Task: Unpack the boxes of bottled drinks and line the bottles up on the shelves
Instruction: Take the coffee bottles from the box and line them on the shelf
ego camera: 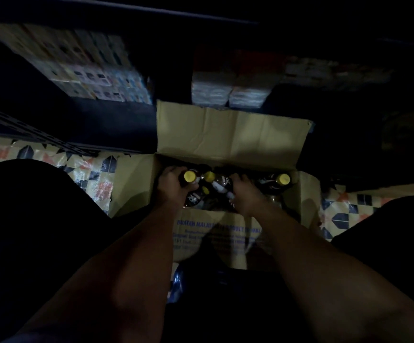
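Bottles point(275, 183), dark with yellow caps

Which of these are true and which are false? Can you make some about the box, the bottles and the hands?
1. The cardboard box is open. True.
2. The bottle caps are red. False: the caps, like the one at the right, are yellow.
3. The left hand holds a bottle. True.
4. The right hand rests on the floor. False: it reaches into the box among the bottles.
5. The floor is plain white. False: it has a coloured pattern.
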Motion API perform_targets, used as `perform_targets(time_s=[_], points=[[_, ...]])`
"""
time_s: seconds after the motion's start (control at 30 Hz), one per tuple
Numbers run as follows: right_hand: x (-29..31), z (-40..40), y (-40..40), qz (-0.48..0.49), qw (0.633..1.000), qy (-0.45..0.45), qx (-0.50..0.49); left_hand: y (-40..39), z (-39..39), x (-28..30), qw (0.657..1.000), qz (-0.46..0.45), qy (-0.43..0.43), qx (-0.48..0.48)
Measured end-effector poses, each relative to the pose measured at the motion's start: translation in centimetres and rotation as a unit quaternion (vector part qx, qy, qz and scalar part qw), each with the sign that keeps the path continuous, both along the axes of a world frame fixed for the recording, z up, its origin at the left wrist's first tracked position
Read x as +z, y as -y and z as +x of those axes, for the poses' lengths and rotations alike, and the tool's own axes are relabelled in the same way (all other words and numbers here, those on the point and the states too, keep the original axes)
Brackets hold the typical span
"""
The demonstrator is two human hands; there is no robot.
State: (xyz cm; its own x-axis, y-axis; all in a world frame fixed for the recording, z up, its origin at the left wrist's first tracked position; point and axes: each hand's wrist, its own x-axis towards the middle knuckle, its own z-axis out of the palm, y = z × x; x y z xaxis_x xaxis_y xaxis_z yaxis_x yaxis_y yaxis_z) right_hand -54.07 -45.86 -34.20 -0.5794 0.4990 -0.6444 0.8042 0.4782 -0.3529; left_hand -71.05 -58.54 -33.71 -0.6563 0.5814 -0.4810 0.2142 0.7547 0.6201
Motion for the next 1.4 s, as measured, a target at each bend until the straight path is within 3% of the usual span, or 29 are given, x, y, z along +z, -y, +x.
perform_targets(time_s=[0.27, 0.4, 0.5, 0.63, 0.8, 1.1, 1.4], points=[[1.3, 3.2, -1.9, -0.163, 0.970, -0.095, -0.151, -1.1, 1.6, 1.4, 0.996, 0.046, -0.020, -0.073], [2.2, 2.0, -0.8, -0.191, 0.933, -0.171, -0.253, -0.4, 1.9, 2.5, 0.990, 0.077, -0.035, -0.115], [3.0, 0.8, -0.2, -0.227, 0.883, -0.233, -0.339, -0.6, 2.4, 3.4, 0.981, 0.126, -0.041, -0.142], [4.5, 0.0, 0.3, -0.277, 0.826, -0.291, -0.395, -1.9, 3.2, 5.4, 0.974, 0.190, -0.019, -0.123], [7.7, -0.1, 0.7, -0.236, 0.808, -0.359, -0.403, -3.7, 3.2, 8.1, 0.958, 0.282, 0.011, -0.045], [22.6, -0.1, 2.3, -0.212, 0.801, -0.442, -0.342, -3.3, 5.5, 21.2, 0.926, 0.373, 0.061, 0.003], [46.6, -0.8, 3.5, -0.175, 0.801, -0.469, -0.327, -1.6, 4.8, 44.6, 0.918, 0.396, 0.016, -0.029]])
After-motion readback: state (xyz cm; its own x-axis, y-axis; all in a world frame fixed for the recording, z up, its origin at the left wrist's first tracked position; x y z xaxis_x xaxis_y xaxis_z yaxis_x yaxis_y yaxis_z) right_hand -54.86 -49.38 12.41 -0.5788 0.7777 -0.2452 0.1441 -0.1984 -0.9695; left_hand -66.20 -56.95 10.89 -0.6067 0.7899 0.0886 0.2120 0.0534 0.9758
